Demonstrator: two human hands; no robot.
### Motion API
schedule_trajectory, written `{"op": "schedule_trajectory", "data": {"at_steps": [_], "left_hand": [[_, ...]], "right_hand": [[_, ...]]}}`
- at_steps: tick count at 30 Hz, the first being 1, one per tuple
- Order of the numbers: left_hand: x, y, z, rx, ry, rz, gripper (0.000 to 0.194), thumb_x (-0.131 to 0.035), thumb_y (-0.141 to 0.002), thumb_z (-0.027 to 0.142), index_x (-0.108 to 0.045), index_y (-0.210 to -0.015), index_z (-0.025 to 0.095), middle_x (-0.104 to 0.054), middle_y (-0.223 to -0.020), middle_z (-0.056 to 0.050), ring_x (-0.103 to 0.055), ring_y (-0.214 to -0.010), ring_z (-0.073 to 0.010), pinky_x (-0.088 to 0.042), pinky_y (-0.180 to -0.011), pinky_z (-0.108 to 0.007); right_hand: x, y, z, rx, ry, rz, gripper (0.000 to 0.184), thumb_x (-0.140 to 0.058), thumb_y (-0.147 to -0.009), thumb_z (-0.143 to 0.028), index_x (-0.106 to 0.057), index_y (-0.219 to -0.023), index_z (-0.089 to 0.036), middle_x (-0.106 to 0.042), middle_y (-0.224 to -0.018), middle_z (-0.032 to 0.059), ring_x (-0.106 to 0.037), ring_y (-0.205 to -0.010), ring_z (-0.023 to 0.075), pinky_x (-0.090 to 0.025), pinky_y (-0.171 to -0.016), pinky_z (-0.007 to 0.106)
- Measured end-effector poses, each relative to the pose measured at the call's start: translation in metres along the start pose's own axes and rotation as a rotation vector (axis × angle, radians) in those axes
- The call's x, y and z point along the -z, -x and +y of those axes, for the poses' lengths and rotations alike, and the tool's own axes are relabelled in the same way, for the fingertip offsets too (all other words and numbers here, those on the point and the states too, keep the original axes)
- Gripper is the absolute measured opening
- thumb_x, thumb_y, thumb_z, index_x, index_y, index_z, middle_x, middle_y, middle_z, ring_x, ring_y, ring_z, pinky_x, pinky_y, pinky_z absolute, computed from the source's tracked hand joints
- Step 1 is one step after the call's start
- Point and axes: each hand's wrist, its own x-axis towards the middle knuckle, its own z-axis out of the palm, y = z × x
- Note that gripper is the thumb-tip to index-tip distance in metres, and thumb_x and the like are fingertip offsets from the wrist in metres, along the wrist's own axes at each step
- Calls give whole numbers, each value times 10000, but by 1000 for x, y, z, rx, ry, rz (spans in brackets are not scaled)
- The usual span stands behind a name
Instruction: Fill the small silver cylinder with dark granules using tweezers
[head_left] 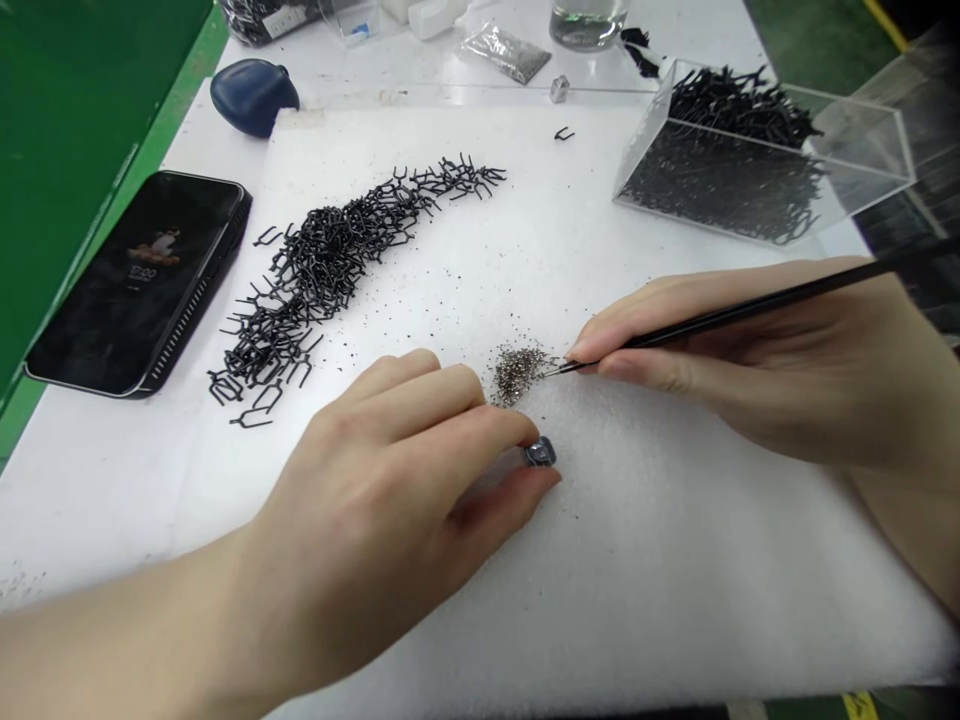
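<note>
My left hand (397, 490) pinches a small dark grey metallic piece (540, 452) between thumb and forefinger, just above the white foam sheet (660, 590). In my right hand (750, 360) is a thin black stick with a fine pale tip (720, 308), gripped like a pen; whether it is a brush or tweezers I cannot tell. Its tip reaches the right edge of a little heap of tiny shiny grains (517, 373). That heap lies between my two hands. Beyond my left hand spreads a long pile of small black Y-shaped pieces (337, 245).
A clear box (862, 150) of black pieces lies tilted at the right. At the left are a phone (135, 280) and a dark blue rounded object (253, 97). A bag of grains (510, 52), a small metal piece (559, 89) and a glass of clear liquid (589, 22) stand behind.
</note>
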Motion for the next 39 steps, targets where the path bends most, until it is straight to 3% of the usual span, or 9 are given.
{"op": "schedule_trajectory", "data": {"at_steps": [7,13,17,22,30,35,39], "left_hand": [[0,3,0,-8,-4,25,112,-722,-938,244,-777,-880,166,-593,-697,16,-536,-681,-132,-468,-691,-276],[1,3,2,-9,-16,15,134,-707,-948,238,-786,-895,144,-592,-700,9,-547,-679,-140,-480,-704,-292],[-1,2,1,-21,-26,29,130,-712,-941,226,-787,-885,135,-600,-708,5,-549,-678,-143,-484,-709,-299],[-2,3,1,-21,-21,20,138,-706,-949,236,-785,-887,142,-591,-709,11,-543,-677,-141,-487,-716,-299],[1,4,1,-26,-28,5,124,-712,-945,234,-783,-902,141,-609,-726,10,-551,-680,-141,-495,-718,-305],[1,5,2,-21,-31,8,123,-706,-950,232,-783,-905,147,-617,-731,9,-555,-689,-141,-501,-724,-299],[0,4,1,-30,-27,-2,127,-708,-950,239,-782,-895,151,-618,-736,9,-556,-695,-140,-495,-723,-297]], "right_hand": [[3,2,-3,-69,-64,50,41,-805,-870,-250,-805,-890,-286,-804,-897,-32,-777,-811,158,-666,-711,249],[1,5,-10,-20,-155,-165,120,-769,-891,-202,-780,-950,-306,-785,-891,-43,-765,-813,159,-654,-709,246],[1,5,-11,15,-198,-226,194,-763,-872,-133,-773,-985,-290,-790,-947,-40,-767,-861,162,-657,-752,246],[0,9,-9,11,-251,-219,263,-783,-842,-92,-781,-1019,-286,-790,-998,-42,-766,-912,165,-656,-795,250],[-2,7,-10,39,-226,-183,272,-800,-799,-74,-796,-997,-260,-800,-958,-7,-780,-871,206,-674,-750,292],[-2,7,-12,-16,-222,-179,253,-780,-828,-101,-797,-976,-306,-800,-932,-18,-779,-864,220,-668,-716,313],[-1,8,-11,31,-194,-181,250,-790,-811,-91,-799,-976,-278,-800,-934,1,-779,-865,223,-668,-734,322]]}}
